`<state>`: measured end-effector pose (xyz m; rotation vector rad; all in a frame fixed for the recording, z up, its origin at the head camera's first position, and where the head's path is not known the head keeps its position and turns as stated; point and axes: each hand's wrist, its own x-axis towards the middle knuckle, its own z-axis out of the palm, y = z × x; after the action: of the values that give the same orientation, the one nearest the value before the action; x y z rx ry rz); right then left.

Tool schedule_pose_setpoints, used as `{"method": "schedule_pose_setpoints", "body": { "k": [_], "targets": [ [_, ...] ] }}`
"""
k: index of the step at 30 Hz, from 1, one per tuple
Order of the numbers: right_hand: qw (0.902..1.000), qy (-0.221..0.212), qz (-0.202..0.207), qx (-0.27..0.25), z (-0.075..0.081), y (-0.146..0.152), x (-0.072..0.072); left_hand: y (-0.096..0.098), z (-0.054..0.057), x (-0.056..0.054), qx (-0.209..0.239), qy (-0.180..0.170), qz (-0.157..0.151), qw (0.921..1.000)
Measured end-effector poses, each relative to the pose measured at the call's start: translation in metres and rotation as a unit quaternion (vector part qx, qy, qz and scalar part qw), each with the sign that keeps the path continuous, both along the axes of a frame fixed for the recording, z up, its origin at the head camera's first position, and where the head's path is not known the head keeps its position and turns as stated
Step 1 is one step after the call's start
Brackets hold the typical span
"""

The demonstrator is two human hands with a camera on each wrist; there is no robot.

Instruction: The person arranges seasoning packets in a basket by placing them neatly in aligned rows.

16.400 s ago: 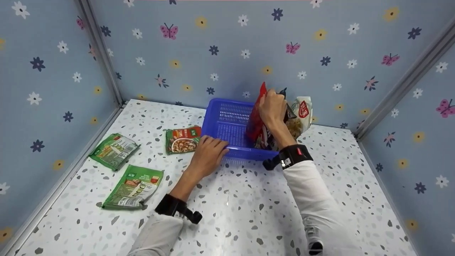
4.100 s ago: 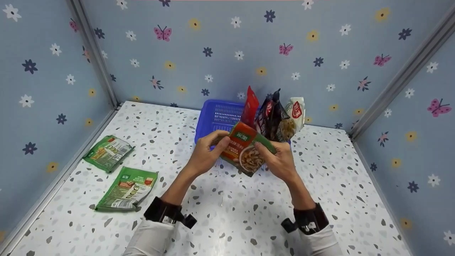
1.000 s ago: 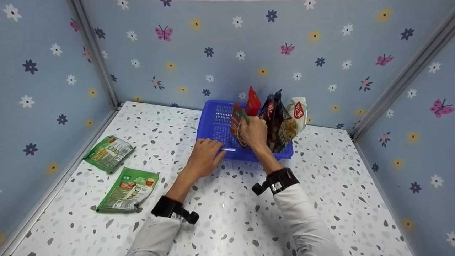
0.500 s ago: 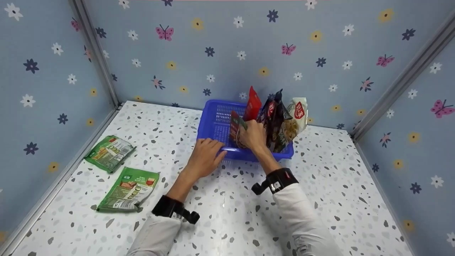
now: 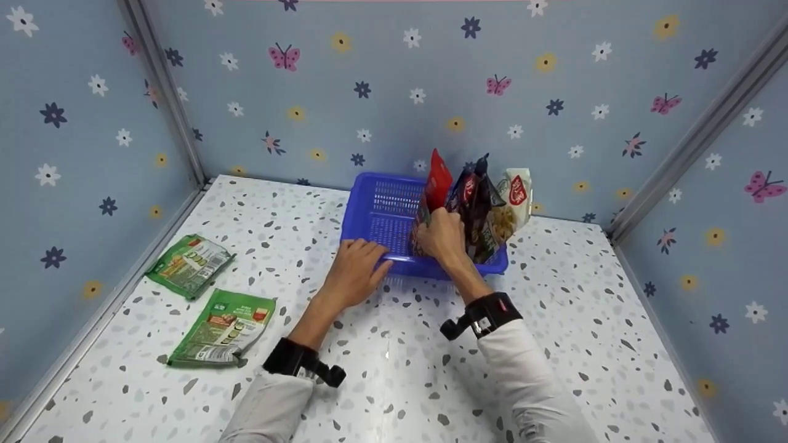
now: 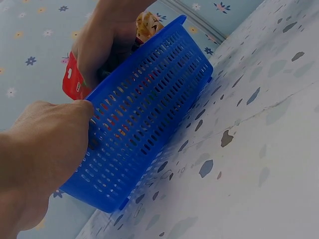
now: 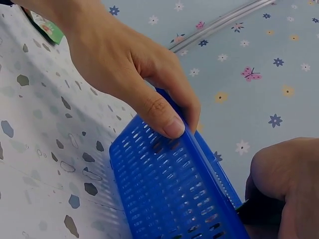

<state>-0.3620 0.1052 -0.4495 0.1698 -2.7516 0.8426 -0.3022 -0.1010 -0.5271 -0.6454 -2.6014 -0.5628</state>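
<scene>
My left hand (image 5: pixel 357 271) grips the front rim of the blue plastic basket (image 5: pixel 422 269) near its left corner. In the right wrist view, the thumb (image 7: pixel 162 117) lies outside the basket wall and the fingers go over the rim. Inside the basket, my right hand (image 5: pixel 443 237) holds a red-and-green food packet (image 5: pixel 420 231), which stands on edge against a red bag (image 5: pixel 438 178). The hand hides most of that packet. Right of it stand dark bags (image 5: pixel 474 203) and a white-topped bag (image 5: pixel 516 194) with a red label.
Two green food packets, one farther back (image 5: pixel 191 264) and one nearer (image 5: pixel 225 329), lie flat on the speckled table (image 5: pixel 381 369) to the left. A flowered wall panel (image 5: pixel 394 86) rises behind the basket. The basket's left part shows bare perforated floor.
The red-and-green packet lay left of the basket, then both hands held it up. It is now inside, shifted right against the red bag. My left hand has returned to the rim.
</scene>
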Motion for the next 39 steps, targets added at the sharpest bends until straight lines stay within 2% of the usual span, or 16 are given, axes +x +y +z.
{"method": "schedule_pose_setpoints", "body": {
  "k": [7, 18, 29, 39],
  "targets": [
    [0.9999, 0.002, -0.008, 0.006, 0.0000, 0.0042, -0.0029, 0.0009, 0.0003, 0.0007, -0.002, 0.005, 0.001, 1.0000],
    [0.9996, -0.021, -0.018, 0.010, -0.0013, 0.0046, -0.0050, 0.0016, 0.0010, 0.0004, -0.005, -0.001, 0.004, 1.0000],
    [0.9997, -0.020, -0.003, -0.011, -0.0040, 0.0040, -0.0057, 0.0012, 0.0010, 0.0013, -0.001, -0.012, 0.002, 0.9999],
    [0.9997, -0.019, 0.006, -0.015, -0.0048, 0.0065, -0.0050, 0.0010, 0.0002, 0.0001, -0.006, -0.003, 0.003, 1.0000]
  ]
}}
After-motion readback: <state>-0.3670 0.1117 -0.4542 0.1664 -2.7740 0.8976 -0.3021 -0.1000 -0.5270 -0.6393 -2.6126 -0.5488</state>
